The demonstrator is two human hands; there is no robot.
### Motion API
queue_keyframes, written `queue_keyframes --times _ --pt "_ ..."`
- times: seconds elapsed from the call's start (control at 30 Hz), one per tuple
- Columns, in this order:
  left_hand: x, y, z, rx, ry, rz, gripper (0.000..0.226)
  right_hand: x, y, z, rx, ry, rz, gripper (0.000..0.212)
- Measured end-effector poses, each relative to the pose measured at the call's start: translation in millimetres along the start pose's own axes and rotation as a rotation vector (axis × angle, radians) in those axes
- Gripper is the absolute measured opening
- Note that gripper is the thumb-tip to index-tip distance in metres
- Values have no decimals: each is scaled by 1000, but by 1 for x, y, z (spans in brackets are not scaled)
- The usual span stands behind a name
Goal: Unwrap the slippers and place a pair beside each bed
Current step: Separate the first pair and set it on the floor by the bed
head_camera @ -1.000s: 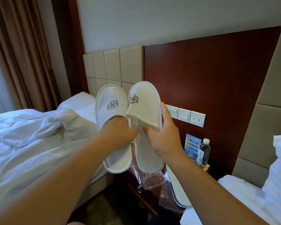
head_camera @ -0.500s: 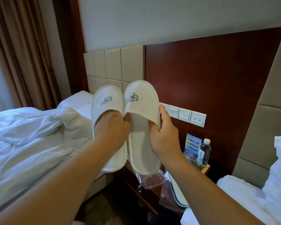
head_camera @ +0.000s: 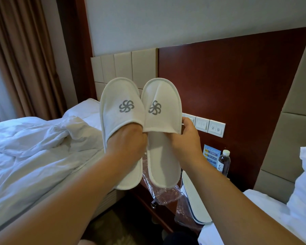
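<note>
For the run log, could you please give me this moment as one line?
stage: unwrapped, not placed | left hand: fingers inside left slipper | right hand: grips right slipper | wrapper: on nightstand

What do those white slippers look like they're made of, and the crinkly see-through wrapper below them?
Slippers: apparently a soft white fabric with a matt finish, perhaps towelling or fleece. The surface looks slightly fuzzy, the edges have a stitched binding, and the grey emblem looks embroidered. Wrapper: most likely thin clear plastic film with a glossy finish. It is creased, catches bright highlights and is see-through.
</note>
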State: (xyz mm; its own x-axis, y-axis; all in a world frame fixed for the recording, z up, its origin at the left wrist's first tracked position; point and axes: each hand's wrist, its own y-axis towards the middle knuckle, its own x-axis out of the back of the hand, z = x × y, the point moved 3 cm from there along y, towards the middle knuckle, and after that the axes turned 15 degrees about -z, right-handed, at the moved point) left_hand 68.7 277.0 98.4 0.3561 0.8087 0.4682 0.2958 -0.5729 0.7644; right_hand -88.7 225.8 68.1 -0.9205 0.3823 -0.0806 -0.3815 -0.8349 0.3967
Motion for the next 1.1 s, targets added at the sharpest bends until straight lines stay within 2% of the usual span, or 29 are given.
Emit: queue_keyframes --times 0.13,0.23,0.33,0.4,0.43,0.5,0.57,0.6,0.67,0.7,0.77,0.87,0.9,1.0,1.03,1.1 --pt "3 7 5 13 -18 -27 44 -3 -2 -2 -151 143 142 27" --pt "-1 9 10 58 1 10 39 -5 2 -2 -172 100 184 25" --pt "-8 8 16 99 -9 0 34 -6 0 -4 -148 17 146 22" --pt "-12 7 20 146 -11 -8 30 -3 -3 -4 -9 -140 123 32" --pt "-14 7 22 158 -1 -5 28 -1 -6 -2 111 -275 82 43" --pt "-17 7 24 185 23 27 28 3 -16 7 478 -536 -70 59" --pt "-19 9 25 246 31 66 29 -5 -41 19 836 -524 -81 39" --pt "-22 10 26 262 35 93 28 -12 -53 20 897 -481 2 25" --pt "-27 12 28 283 41 136 24 -23 -65 19 800 -429 202 6" --pt "-29 12 29 305 33 148 23 -27 -64 17 688 -407 264 6" --pt "-29 11 29 325 27 165 26 -33 -54 12 507 -393 349 22" --pt "-28 8 27 266 11 164 20 -46 -47 12 501 -505 461 55" --pt "-28 8 28 239 24 175 19 -50 -47 11 508 -534 503 60" --pt "-28 6 34 211 60 246 19 -54 -39 5 544 -627 519 44" --pt "-27 6 36 178 46 249 17 -53 -34 4 527 -644 502 36" --pt "-25 4 35 91 58 284 26 -52 -29 7 457 -634 515 30"
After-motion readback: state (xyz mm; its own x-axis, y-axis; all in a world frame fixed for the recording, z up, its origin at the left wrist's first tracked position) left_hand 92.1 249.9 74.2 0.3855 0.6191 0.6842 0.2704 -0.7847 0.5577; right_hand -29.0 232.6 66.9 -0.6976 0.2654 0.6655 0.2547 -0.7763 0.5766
